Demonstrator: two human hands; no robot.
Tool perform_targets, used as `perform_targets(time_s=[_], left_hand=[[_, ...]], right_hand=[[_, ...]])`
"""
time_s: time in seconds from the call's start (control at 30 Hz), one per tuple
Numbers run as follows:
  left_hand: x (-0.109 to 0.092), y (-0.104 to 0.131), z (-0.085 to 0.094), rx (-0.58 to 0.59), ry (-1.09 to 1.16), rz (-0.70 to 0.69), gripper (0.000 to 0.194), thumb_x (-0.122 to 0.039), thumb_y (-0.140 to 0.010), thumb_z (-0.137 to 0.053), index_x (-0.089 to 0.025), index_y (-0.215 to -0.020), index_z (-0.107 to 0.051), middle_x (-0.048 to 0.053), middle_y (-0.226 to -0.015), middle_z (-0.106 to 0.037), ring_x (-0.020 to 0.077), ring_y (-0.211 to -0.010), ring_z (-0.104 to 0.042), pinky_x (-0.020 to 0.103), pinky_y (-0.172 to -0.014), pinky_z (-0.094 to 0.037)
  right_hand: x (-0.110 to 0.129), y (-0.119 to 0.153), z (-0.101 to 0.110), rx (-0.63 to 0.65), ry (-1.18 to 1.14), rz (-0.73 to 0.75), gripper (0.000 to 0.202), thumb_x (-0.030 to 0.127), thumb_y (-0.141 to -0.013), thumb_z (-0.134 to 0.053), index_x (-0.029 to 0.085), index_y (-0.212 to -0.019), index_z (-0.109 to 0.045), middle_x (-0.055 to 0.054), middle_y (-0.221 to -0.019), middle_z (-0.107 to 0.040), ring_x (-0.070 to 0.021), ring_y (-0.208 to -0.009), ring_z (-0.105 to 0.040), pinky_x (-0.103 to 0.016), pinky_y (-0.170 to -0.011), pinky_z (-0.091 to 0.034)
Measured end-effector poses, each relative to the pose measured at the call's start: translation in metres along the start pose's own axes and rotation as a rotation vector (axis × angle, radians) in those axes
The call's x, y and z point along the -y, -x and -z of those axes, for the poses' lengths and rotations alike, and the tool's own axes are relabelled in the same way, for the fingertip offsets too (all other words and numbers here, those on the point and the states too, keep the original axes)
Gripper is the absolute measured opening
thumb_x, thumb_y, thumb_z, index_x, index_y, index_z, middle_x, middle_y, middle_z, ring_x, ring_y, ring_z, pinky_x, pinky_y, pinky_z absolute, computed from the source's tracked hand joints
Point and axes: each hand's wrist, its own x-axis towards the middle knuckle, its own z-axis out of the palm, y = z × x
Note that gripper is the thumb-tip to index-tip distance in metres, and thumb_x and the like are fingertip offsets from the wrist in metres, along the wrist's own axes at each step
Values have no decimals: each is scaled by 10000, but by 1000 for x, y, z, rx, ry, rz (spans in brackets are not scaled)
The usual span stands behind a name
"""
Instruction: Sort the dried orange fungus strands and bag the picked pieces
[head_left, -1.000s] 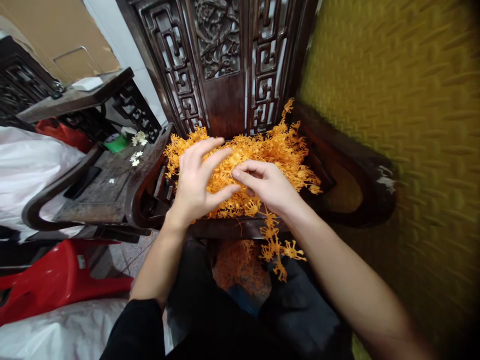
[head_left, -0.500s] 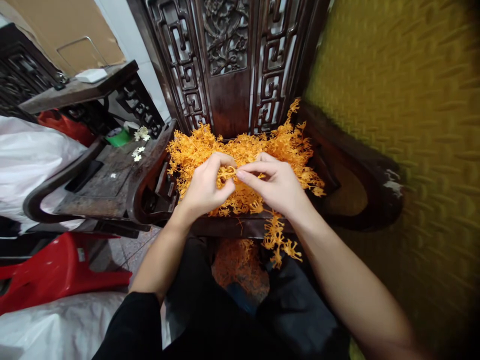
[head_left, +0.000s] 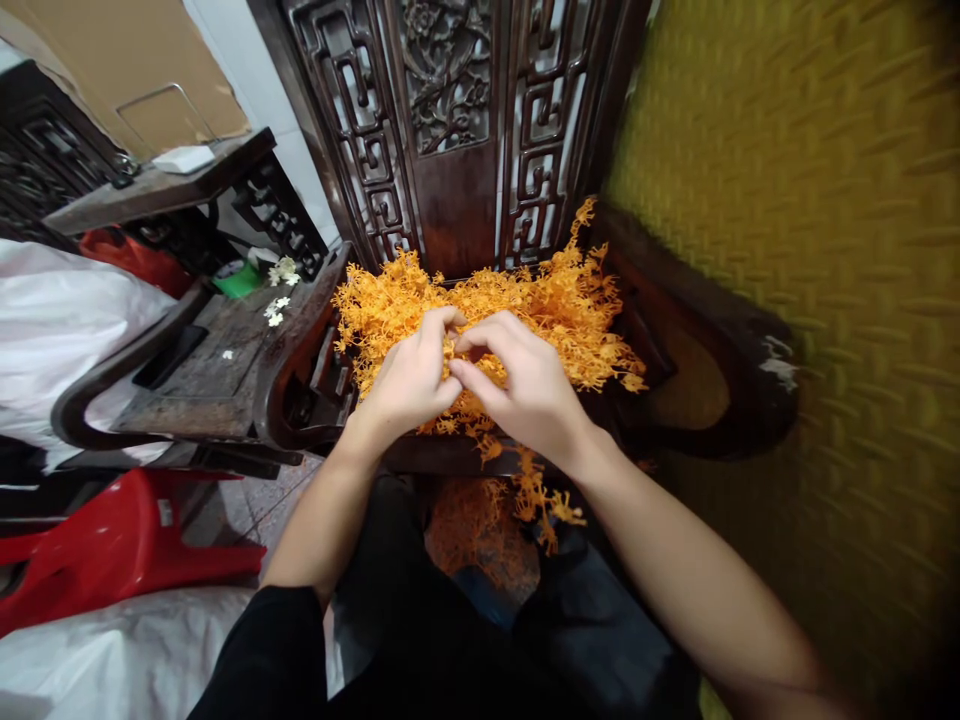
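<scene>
Behind and beneath both hands, a carved dark wooden chair (head_left: 465,130) carries a heap of orange plastic sprigs (head_left: 570,310) on its seat, some spilling over the front edge toward the person's lap. The step in hand looks like picking one small orange piece (head_left: 450,345) apart from the heap; what comes next likely calls for a fine two-handed pinch and twist. The left hand (head_left: 409,380) and right hand (head_left: 525,385) meet fingertip to fingertip, both pinched shut on that piece, wrists raised, forearms converging.
</scene>
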Motion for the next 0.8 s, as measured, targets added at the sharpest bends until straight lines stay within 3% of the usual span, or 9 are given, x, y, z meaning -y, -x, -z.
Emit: perform_targets(time_s=[0.17,0.37,0.53,0.73,0.8], left_hand=[[-6,-1,2,70,-130,34,394,-266,-883,-548,-202,-1249,-416,68,-1025,-690,220,-759,-705,344,-675,-506],[-9,-2,3,122,-243,-6,297,-314,-919,-536,-193,-1181,-465,60,-946,-709,243,-785,-713,349,-660,-475],[-6,-1,6,122,-211,-11,314,-333,-927,-542,-195,-1200,-472,68,-993,-713,246,-859,-716,354,-714,-501],[3,-1,3,64,77,-78,281,-287,-917,-539,-214,-1174,-450,105,-1210,-648,243,-1080,-671,397,-925,-533],[5,-2,0,74,154,-107,265,-267,-909,-547,-218,-1152,-452,111,-1251,-625,237,-1135,-644,399,-976,-520]], right_hand=[[-2,0,-4,-29,-106,-160,95,282,-934,-655,188,-950,-657,-40,-934,-618,-175,-841,-588,-349,-800,-475],[-6,0,-9,24,-330,-390,81,246,-845,-683,179,-798,-675,-35,-894,-590,-157,-765,-571,-335,-709,-466],[-10,1,-14,24,-451,-448,163,338,-854,-710,183,-829,-665,-37,-837,-651,-170,-764,-589,-356,-739,-484],[-14,0,-7,70,-615,-522,194,367,-876,-703,180,-853,-656,-13,-743,-650,-159,-668,-599,-341,-679,-485],[-16,0,-5,79,-562,-495,186,356,-883,-696,179,-832,-669,-15,-754,-640,-163,-693,-601,-345,-704,-485]])
